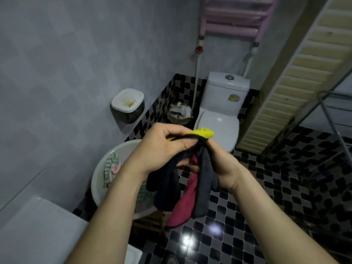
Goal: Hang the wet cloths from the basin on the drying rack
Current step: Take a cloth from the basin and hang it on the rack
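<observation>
Grey walls and checkered floor tiles flank the basin.

Left hand: raised at mid-frame with its back toward the camera, fingers curled over the top of a bundle of cloths; the bare left forearm runs up from the lower left. Right hand: just beside and slightly below the left, fingers curled round the same bundle from the right; the bare right forearm enters from the lower right. Both wrists angle inward, so the hands meet at the bundle.
</observation>
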